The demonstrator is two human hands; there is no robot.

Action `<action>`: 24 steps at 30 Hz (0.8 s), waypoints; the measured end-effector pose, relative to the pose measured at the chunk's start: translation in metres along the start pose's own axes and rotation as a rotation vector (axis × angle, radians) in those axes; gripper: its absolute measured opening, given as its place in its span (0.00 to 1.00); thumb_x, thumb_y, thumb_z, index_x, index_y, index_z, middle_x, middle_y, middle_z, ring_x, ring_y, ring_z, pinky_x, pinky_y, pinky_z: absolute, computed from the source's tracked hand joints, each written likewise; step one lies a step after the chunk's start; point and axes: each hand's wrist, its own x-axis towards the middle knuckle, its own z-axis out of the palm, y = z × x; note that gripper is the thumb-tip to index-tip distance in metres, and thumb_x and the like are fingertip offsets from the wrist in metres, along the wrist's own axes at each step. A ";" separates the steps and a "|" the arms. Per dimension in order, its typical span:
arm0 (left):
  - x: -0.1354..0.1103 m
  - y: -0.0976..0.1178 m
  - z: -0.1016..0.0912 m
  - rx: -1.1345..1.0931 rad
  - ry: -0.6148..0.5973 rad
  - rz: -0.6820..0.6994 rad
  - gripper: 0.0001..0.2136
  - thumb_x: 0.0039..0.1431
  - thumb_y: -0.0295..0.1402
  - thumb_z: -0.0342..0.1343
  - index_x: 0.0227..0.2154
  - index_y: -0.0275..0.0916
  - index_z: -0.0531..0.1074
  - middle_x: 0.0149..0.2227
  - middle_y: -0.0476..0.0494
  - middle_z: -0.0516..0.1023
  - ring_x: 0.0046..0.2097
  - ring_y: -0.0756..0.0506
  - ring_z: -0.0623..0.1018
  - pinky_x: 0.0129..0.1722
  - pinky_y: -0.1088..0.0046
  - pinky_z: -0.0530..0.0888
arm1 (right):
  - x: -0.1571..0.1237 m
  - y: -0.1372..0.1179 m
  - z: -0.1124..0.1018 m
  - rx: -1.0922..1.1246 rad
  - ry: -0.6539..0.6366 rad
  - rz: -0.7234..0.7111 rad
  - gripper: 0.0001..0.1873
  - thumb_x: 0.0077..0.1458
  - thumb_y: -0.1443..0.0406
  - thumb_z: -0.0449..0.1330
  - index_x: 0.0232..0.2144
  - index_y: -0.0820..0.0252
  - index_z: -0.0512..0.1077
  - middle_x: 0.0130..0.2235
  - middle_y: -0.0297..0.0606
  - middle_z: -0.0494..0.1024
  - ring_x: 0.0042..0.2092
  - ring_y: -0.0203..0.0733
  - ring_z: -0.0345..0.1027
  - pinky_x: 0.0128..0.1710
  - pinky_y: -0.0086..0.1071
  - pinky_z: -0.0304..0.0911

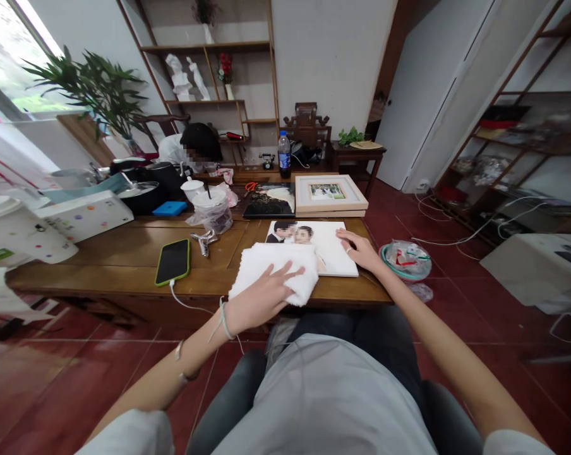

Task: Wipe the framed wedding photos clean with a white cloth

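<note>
My left hand [266, 294] lies on a folded white fluffy cloth [257, 259], its fingers spread over the top. The cloth covers the lower left part of a white photo panel [330, 243] printed with a picture of two people. At the panel's right edge rests my right hand [360, 249], fingers stretched out and touching its surface. Both hands are open. Behind the panel, a light wooden picture frame [304, 205] is stacked on another, beside a dark photo panel [266, 201].
Left on the wooden table [134, 243] are a phone [173, 261] on a cable, a silver tripod-like piece [204, 241] and a lidded plastic cup [214, 212]. A cola bottle [284, 155] stands behind. Another person [198, 144] bends over at the back. A bin [405, 259] stands right.
</note>
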 end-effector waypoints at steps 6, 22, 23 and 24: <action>0.051 -0.032 -0.003 -0.014 -0.018 -0.022 0.15 0.62 0.25 0.43 0.46 0.40 0.72 0.65 0.42 0.53 0.66 0.37 0.51 0.58 0.50 0.60 | 0.000 0.000 -0.001 -0.013 0.014 -0.013 0.16 0.54 0.67 0.53 0.44 0.56 0.75 0.51 0.40 0.74 0.56 0.47 0.64 0.59 0.44 0.57; 0.110 -0.093 0.003 -0.011 0.148 -0.004 0.12 0.59 0.26 0.47 0.41 0.37 0.74 0.49 0.38 0.76 0.59 0.39 0.66 0.56 0.59 0.63 | -0.001 0.001 0.000 -0.017 0.005 -0.021 0.16 0.56 0.66 0.52 0.45 0.58 0.74 0.53 0.42 0.73 0.57 0.45 0.64 0.59 0.44 0.56; 0.103 -0.083 0.003 -0.002 0.127 -0.016 0.12 0.58 0.25 0.47 0.40 0.37 0.74 0.51 0.37 0.74 0.61 0.39 0.63 0.57 0.56 0.62 | -0.001 0.001 0.000 -0.020 0.007 -0.022 0.16 0.56 0.66 0.52 0.45 0.57 0.74 0.52 0.42 0.73 0.57 0.45 0.64 0.59 0.44 0.56; 0.094 -0.072 0.003 0.005 0.104 -0.023 0.13 0.57 0.24 0.47 0.41 0.37 0.74 0.54 0.37 0.71 0.62 0.38 0.61 0.58 0.53 0.61 | -0.001 0.001 0.000 -0.023 0.010 -0.022 0.16 0.56 0.66 0.52 0.44 0.57 0.74 0.52 0.42 0.73 0.57 0.45 0.64 0.59 0.44 0.56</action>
